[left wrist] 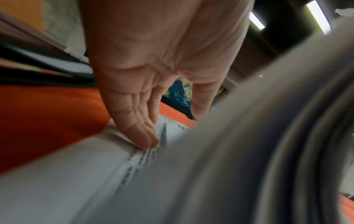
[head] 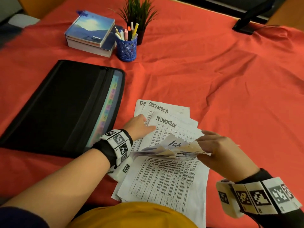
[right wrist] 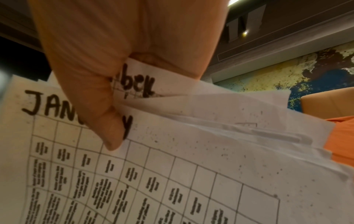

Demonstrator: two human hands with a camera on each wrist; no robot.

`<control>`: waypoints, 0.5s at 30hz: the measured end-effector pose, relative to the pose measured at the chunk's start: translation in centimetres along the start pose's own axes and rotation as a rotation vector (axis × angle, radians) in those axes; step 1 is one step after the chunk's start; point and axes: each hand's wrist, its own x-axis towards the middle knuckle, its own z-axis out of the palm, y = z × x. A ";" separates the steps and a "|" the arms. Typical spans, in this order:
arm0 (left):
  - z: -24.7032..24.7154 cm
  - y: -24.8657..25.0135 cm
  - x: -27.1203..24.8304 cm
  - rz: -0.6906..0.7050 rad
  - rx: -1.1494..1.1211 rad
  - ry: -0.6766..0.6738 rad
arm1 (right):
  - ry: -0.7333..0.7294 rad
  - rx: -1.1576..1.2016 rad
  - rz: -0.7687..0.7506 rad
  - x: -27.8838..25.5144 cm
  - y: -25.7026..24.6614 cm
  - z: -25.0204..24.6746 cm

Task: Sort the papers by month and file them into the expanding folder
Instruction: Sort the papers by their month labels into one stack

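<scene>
The right hand (head: 223,152) grips a sheaf of papers (head: 164,150) above sheets fanned on the red surface (head: 213,71); the left hand (head: 139,125) presses them flat-fingered. The expanding folder (head: 62,104) lies just left, books (head: 90,33) and pen cup (head: 126,46) beyond.

red tablecloth (head: 213,66) covers the table, with wrinkles | stack of books (head: 90,33) at far left, blue landscape cover on top | blue pen holder (head: 126,48) just beside the books, holds several pens and markers | small green plant (head: 138,12) in dark pot, behind the pen holder | dark stand (head: 250,17) at far right edge
</scene>
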 end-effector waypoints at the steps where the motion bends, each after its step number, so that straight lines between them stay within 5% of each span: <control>1: 0.3 0.0 0.2 -0.010 -0.016 -0.066 | -0.005 0.000 -0.001 0.0 0.0 -0.2; 4: 0.4 -0.1 0.7 0.055 -0.073 -0.160 | 0.030 -0.015 -0.016 0.2 -0.1 -1.0; 9: -2.0 0.0 0.9 0.124 -0.048 0.079 | 0.090 -0.092 -0.069 1.1 -0.3 -1.6; 13: -2.9 0.1 0.4 0.187 -0.024 0.174 | 0.049 -0.069 -0.080 1.3 -0.1 -0.4; 15: -2.8 0.5 -0.3 0.269 -0.159 0.120 | 0.054 -0.050 -0.077 1.3 -0.1 0.2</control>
